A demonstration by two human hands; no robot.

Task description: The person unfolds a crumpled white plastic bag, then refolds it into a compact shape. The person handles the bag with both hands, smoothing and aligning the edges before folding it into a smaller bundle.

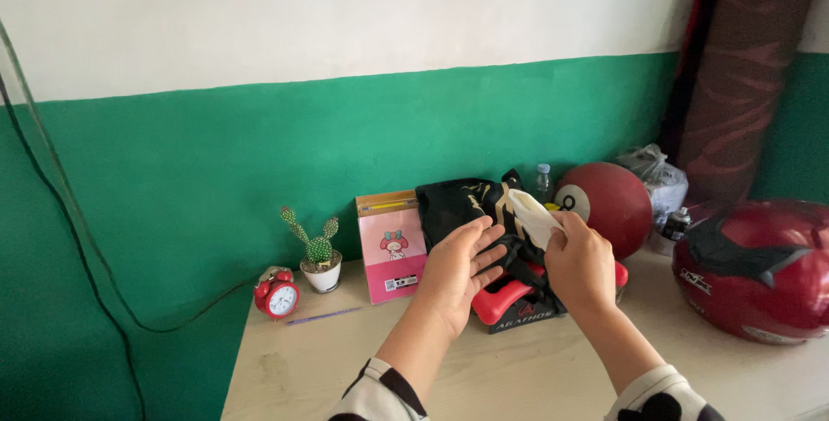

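Green-and-white wall backs one pale wooden desk (518, 378). Two hands work above it: the right hand (580, 267) pinches one white glove (534, 216) by its edge, fingers closed on it, held up in front of one red billiard-style ball (609, 205). The left hand (458, 272) is open, fingers spread, just beside the glove without gripping it. Also counted: one red alarm clock (277, 294), one potted cactus (318, 253), one pink box (393, 246), one red helmet (753, 270), one purple pencil (324, 316).

Upright pink box (393, 248) with a yellow-orange top band, a cartoon figure and a small white barcode label, at centre frame on the desk (518, 369). At its 3 o'clock, a black label (524, 317) under red gear.
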